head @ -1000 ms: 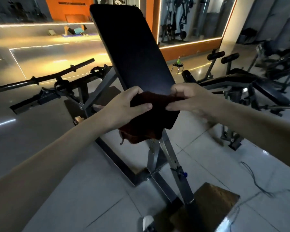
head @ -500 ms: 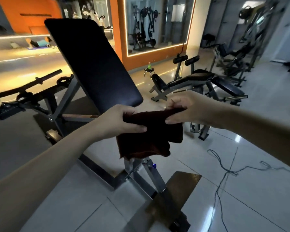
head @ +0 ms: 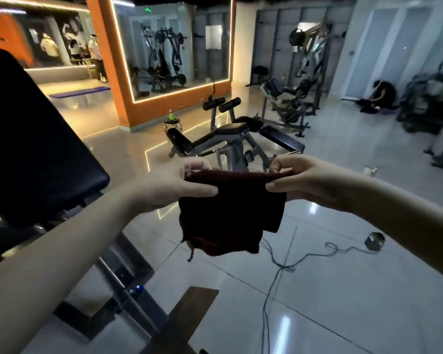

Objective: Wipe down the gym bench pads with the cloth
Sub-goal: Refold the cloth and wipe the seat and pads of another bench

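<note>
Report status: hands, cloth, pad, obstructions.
Hands: left hand and right hand pinch top edge of dark maroon fabric cloth. Cloth hangs in air, apart from black padded bench pad at left. Nothing between them; thin dark cable loose on floor.

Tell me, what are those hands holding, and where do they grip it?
A dark red cloth. The left hand pinches its upper left corner and the right hand its upper right corner; the rest hangs free in the air.
</note>
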